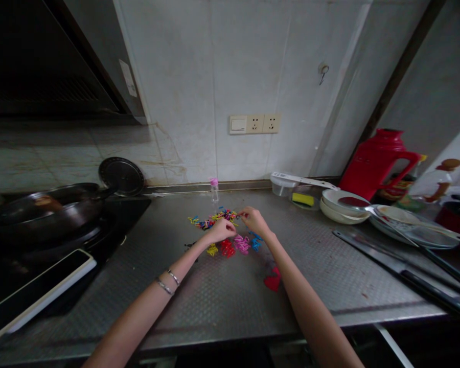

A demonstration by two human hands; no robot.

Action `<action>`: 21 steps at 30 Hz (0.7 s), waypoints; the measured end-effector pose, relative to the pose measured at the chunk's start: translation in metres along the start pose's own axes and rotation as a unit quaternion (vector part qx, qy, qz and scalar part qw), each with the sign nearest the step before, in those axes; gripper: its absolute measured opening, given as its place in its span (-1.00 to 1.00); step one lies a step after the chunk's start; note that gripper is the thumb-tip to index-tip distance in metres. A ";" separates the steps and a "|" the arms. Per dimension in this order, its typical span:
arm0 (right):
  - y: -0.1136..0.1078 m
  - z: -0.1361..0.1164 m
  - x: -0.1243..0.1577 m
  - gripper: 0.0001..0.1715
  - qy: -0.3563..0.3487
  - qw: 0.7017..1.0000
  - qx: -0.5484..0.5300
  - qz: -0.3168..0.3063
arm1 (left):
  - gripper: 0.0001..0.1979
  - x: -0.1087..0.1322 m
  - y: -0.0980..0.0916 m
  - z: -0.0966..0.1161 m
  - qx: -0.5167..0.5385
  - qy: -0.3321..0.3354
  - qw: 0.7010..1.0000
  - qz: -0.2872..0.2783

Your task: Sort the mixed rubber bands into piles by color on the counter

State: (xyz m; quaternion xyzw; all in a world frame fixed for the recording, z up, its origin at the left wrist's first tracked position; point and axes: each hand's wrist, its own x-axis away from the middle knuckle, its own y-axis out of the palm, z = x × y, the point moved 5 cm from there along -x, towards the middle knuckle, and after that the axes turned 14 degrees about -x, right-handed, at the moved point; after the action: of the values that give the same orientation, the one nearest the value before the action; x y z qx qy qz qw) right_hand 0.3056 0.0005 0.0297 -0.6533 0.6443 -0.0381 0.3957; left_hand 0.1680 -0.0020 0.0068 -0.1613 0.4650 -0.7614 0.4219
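Observation:
My left hand [221, 231] is closed, its fingertips pressed together over the sorted heaps. What it holds, if anything, is too small to tell. At the right edge of a mixed pile of small coloured rubber bands [214, 220], my right hand [253, 220] pinches with thumb and forefinger; its contents cannot be made out. Nearer me lie separate heaps of yellow bands [212, 250], red bands [227, 248], pink bands [242, 244] and blue bands [256, 242]. Some black bands [189, 245] are partly hidden behind my left forearm.
A clear bottle with a pink cap [213, 190] stands by the wall. A red object [272, 281] lies beside my right forearm. Leftward are a wok [42, 220] and a phone-like slab [38, 294]; rightward, bowls [343, 212], a knife [371, 255] and a red thermos [375, 161].

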 end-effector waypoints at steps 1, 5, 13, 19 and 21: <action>0.000 0.001 0.000 -0.69 0.003 1.000 0.002 0.000 | -0.81 -0.001 0.003 0.002 -0.013 0.001 1.000 -0.008; 0.000 0.002 0.000 -0.68 0.005 1.000 0.008 -0.002 | -0.80 -0.004 0.008 0.007 -0.037 0.006 0.999 -0.020; -0.011 -0.002 -0.003 -0.71 0.006 1.000 0.018 0.000 | -0.75 0.009 -0.017 -0.013 -0.010 -0.038 0.997 0.061; -0.019 0.000 0.002 -0.76 0.059 0.988 0.032 -0.140 | -0.71 0.032 -0.049 -0.050 -0.008 -0.093 0.992 0.090; -0.021 -0.001 0.012 -0.78 0.064 0.977 0.052 -0.198 | -0.72 0.040 -0.057 -0.063 -0.002 -0.110 0.989 0.098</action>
State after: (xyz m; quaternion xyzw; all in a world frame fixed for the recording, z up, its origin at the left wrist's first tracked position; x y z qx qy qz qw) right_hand 0.3237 -0.0132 0.0367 -0.7426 0.5231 -0.1910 0.3721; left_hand 0.0760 0.0146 0.0169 -0.1988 0.4308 -0.6929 0.5429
